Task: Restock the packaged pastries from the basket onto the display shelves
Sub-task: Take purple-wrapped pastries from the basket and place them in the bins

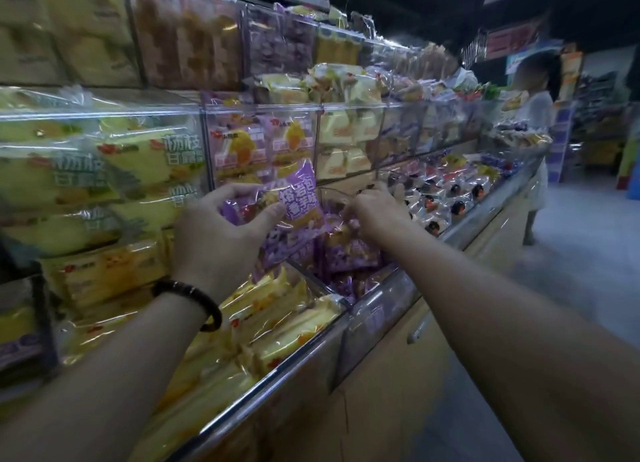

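We see our left hand (221,226) curled around a purple pastry packet (294,212), thumb and fingers pinching its left edge, held tilted above the purple packets (349,254) in the lower bin (377,299); our right hand (377,209) reaches into that bin, fingers bent on a packet there, though we cannot tell whether it grips; yellow packets (277,323) fill the next compartment.

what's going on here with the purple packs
A person is stocking a shop's pastry display. The left hand holds a purple pastry packet over the purple-pack bin on the bottom shelf. The right hand reaches to the clear divider at that bin's back. Yellow packets fill the neighbouring bin.
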A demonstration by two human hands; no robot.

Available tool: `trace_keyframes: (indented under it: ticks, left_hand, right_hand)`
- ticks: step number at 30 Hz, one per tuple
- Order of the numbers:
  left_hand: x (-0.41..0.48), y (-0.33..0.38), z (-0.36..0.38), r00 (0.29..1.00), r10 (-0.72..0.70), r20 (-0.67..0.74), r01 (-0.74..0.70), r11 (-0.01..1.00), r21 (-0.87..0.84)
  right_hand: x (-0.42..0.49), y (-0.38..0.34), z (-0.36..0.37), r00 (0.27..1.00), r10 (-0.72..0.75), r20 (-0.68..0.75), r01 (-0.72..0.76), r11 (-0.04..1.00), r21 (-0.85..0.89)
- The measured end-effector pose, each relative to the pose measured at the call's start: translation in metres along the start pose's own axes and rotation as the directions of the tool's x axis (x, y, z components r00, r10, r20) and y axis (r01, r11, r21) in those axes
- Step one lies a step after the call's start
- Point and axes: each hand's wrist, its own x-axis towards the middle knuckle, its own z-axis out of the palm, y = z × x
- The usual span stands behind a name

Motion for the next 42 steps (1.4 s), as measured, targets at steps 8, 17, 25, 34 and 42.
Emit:
trace_keyframes:
  ticks: [8, 17, 25, 34, 42]
  left_hand:
    - [-0.006, 0.009, 0.003, 1.000, 0.016, 0.023, -0.018, 0.996, 0.087]
    - [-0.005, 0.012, 0.004, 0.995, 0.016, 0.094, -0.011, 0.998, -0.055]
    - [0.008, 0.014, 0.003, 0.988, -0.142, -0.056, 0.135, 0.983, -0.121]
    - [0.006, 0.012, 0.006, 0.994, -0.105, 0.001, 0.105, 0.991, -0.085]
    - [-0.004, 0.023, 0.009, 0.972, -0.109, 0.207, 0.113, 0.994, -0.008]
  right_hand:
    - [-0.010, -0.016, -0.060, 0.981, -0.006, -0.192, 0.148, 0.661, 0.736]
    - [-0.022, -0.037, -0.115, 0.816, -0.578, -0.035, 0.569, 0.790, 0.230]
    - [-0.016, -0.015, -0.098, 0.909, -0.389, 0.149, 0.375, 0.920, 0.109]
    - [-0.006, -0.063, -0.010, 0.925, -0.368, 0.095, 0.352, 0.924, 0.149]
    - [-0.039, -0.050, -0.045, 0.929, -0.341, 0.142, 0.296, 0.917, 0.266]
